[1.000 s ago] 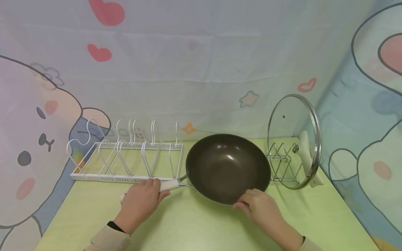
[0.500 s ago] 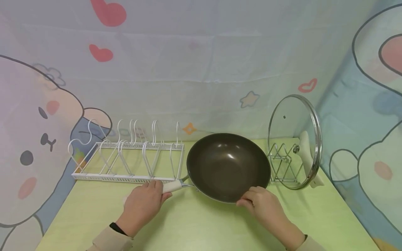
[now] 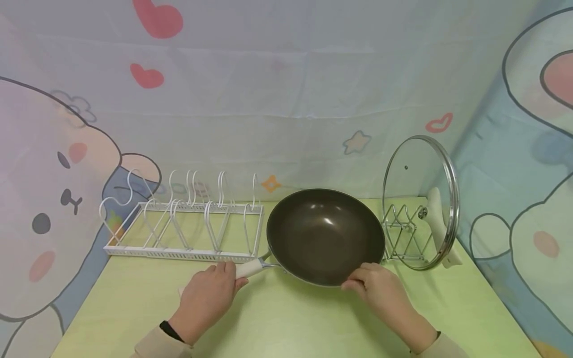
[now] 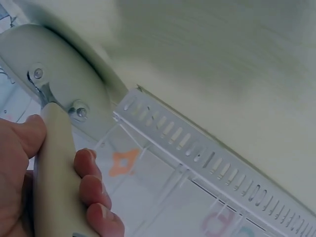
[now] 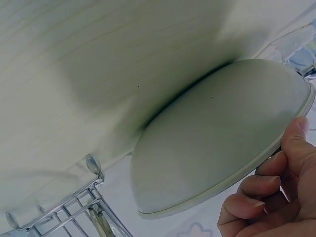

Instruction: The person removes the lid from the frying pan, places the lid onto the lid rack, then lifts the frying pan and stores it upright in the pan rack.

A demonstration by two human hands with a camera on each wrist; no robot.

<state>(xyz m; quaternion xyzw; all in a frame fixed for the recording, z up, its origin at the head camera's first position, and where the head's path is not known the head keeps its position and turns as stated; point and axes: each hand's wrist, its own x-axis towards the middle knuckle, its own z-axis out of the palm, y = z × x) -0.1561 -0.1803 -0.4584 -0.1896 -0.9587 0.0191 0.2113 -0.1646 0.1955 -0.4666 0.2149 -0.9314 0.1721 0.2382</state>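
A wok (image 3: 326,238) with a dark brown inside and a pale outer wall stands between a white rack and a lid stand in the head view. Its cream handle (image 4: 58,168) points toward the front left, and my left hand (image 3: 209,294) grips it with fingers curled round. Two rivets (image 4: 79,111) fix the handle's bracket to the wok's wall. At the near right rim, my right hand (image 3: 380,291) pinches the edge, thumb on the outer side in the right wrist view. The wok's underside (image 5: 217,133) shows there, low against the table.
A white wire rack (image 3: 179,254) with upright loops stands left of the wok. At right, a glass lid (image 3: 451,199) with a steel rim and a cream handle (image 3: 436,214) stands upright in a chrome wire stand (image 3: 405,257). A printed cloth (image 3: 286,99) hangs behind the table (image 3: 277,328).
My right hand has shifted slightly to the right at the wok's rim. The wok's near edge sits a little farther back, and my left hand on the handle has moved slightly right and nearer.
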